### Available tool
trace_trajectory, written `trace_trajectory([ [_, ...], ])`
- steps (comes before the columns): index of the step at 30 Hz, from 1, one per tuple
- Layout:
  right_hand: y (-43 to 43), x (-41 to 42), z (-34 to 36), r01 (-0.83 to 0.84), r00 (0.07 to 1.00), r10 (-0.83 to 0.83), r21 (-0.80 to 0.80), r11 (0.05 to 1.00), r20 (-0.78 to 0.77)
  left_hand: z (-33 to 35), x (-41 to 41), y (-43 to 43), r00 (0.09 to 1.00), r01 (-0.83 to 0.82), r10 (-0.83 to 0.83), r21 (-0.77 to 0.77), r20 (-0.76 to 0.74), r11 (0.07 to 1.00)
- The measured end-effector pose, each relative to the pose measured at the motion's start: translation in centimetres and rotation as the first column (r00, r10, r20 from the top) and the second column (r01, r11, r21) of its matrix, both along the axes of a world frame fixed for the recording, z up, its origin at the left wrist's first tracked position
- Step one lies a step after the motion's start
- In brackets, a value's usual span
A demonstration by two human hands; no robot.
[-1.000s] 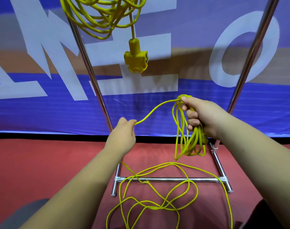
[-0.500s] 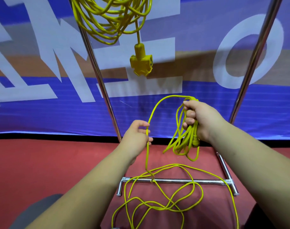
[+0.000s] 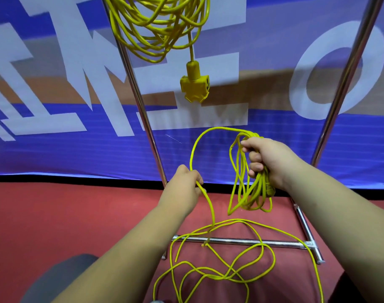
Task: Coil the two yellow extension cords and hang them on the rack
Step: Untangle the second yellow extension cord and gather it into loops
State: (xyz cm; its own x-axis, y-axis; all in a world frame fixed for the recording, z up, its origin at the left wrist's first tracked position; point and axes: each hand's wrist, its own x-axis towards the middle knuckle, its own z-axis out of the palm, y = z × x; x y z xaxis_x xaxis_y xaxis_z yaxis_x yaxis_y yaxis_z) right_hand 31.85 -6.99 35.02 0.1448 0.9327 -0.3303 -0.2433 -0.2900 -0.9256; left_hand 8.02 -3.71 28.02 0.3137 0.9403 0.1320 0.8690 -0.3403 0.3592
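One yellow extension cord (image 3: pixel 156 29) hangs coiled at the top of the metal rack (image 3: pixel 140 101), its yellow socket block (image 3: pixel 195 86) dangling below. My right hand (image 3: pixel 267 160) grips several hanging loops of the second yellow cord (image 3: pixel 244 189), a plug end showing under the palm. A strand arcs from that bundle over to my left hand (image 3: pixel 184 189), which pinches it. The remaining length lies in loose tangled loops on the red floor (image 3: pixel 219 274), across the rack's base bar (image 3: pixel 241 241).
A blue banner (image 3: pixel 55 149) with large white letters stands behind the rack. The rack's right upright (image 3: pixel 348 79) slants up at the right. A grey rounded shape (image 3: pixel 62 278) sits at the lower left. Red floor (image 3: pixel 55 215) spreads to the left.
My left hand slid down the strand from beside the coil to lower on the cord, so a taller loop now arcs between both hands. The view has tilted slightly.
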Motion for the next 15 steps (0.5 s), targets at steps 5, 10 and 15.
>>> trace_trajectory([
  [5, -0.2, -0.1, 0.0, -0.012, 1.0, 0.012, -0.016, 1.0, -0.005, 1.8, 0.0, 0.3, 0.788, -0.023, 0.282, -0.433, 0.547, 0.901],
  [10, 0.2, 0.4, 0.3, 0.053, 0.999, -0.053, 0.002, 0.999, -0.008, 4.5, -1.6, 2.0, 0.32, 0.063, 0.625, -0.674, 0.713, 0.736],
  [15, 0.6, 0.5, -0.3, 0.037, 0.999, -0.037, -0.005, 0.999, -0.002, 4.8, -2.7, 2.7, 0.753, -0.233, 0.378, -0.319, 0.538, 0.918],
])
